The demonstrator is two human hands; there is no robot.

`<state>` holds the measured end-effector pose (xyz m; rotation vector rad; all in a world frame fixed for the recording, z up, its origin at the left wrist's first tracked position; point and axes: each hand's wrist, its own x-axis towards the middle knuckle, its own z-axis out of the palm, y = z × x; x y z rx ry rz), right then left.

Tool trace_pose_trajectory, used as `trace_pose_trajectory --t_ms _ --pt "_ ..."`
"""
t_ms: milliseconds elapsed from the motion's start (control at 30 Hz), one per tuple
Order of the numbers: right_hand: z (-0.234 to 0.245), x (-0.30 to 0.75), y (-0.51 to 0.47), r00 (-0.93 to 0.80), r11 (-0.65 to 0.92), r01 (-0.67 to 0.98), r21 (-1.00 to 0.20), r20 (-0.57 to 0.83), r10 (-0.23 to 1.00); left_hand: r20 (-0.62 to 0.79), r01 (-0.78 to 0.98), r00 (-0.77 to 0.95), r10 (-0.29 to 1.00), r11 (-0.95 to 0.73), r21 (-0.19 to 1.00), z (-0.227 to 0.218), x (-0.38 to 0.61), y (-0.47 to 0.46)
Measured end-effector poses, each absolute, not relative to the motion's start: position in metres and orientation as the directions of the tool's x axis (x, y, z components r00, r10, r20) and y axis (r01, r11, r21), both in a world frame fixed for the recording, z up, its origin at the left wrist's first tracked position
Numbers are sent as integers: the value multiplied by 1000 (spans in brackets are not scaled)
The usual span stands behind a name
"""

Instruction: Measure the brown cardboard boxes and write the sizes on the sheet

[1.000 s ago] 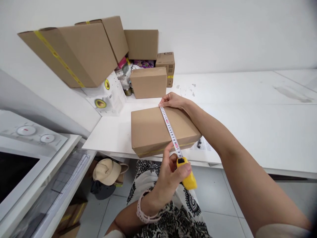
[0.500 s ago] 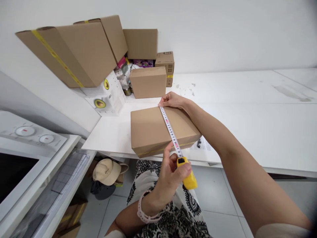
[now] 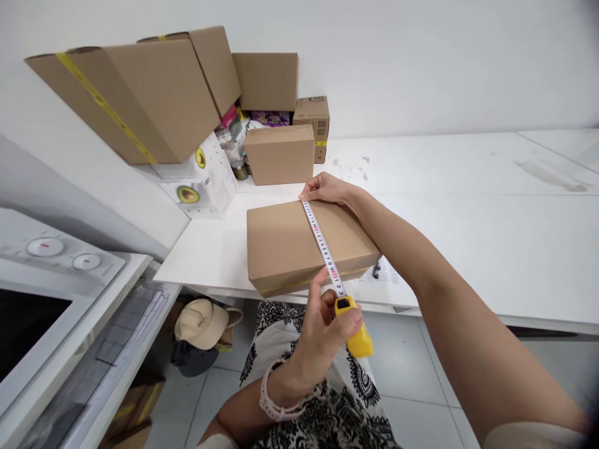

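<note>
A flat brown cardboard box (image 3: 281, 240) lies at the near edge of the white table (image 3: 468, 249). A white measuring tape (image 3: 322, 246) stretches across its top from far edge to near edge. My right hand (image 3: 325, 188) pinches the tape's end against the box's far edge. My left hand (image 3: 322, 333), with a pale wristband, grips the yellow tape measure case (image 3: 358, 337) just below the box's near edge, its forefinger raised beside the tape.
Brown cartons (image 3: 140, 93) are stacked at the far left corner, with a smaller brown box (image 3: 279, 154) and white avocado-printed boxes (image 3: 199, 181) beside them. A white appliance (image 3: 47, 280) stands at left. A beige cap (image 3: 202, 322) lies on the floor under the table.
</note>
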<state>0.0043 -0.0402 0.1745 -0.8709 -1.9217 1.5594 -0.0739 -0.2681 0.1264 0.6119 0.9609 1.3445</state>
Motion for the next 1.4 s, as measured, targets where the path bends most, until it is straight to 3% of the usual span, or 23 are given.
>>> trace_pose_trajectory --t_ms 367,500,600,700,800,900,1000,1067,1133,1300,1400 --pt "167 -44 37 -737 330 243 -912 48 674 -238 -555 -17 971 189 810 126 -80 -265" --pt "208 -13 7 -707 427 27 -904 285 648 -216 -486 37 976 207 849 118 -92 -271" --pt "232 36 -47 -571 548 -49 -835 473 670 -190 -372 90 978 210 904 106 -103 -278" --pt "223 85 -103 -429 648 -50 -760 602 673 -186 -192 134 973 209 959 90 -114 -289" --pt "181 119 -143 -344 609 -55 -791 588 732 -222 -85 165 961 238 967 74 -125 -307" --pt "126 134 -160 -196 496 -24 -868 490 849 -217 -164 75 973 227 960 62 -140 -329" --pt "76 130 -160 -85 299 106 -948 291 953 -57 -198 -309 949 -6 980 61 -162 -345" --pt "52 120 -155 -84 231 169 -958 220 972 79 -117 -579 811 -180 977 66 -178 -345" --pt "36 106 -150 -114 235 196 -952 216 970 116 -87 -712 693 -251 964 71 -192 -336" --pt "35 80 -150 -243 273 188 -944 224 944 -72 -339 -589 805 -165 926 81 -212 -307" --pt "55 76 -160 -161 293 242 -925 259 952 -48 -374 -535 843 -185 909 94 -220 -300"
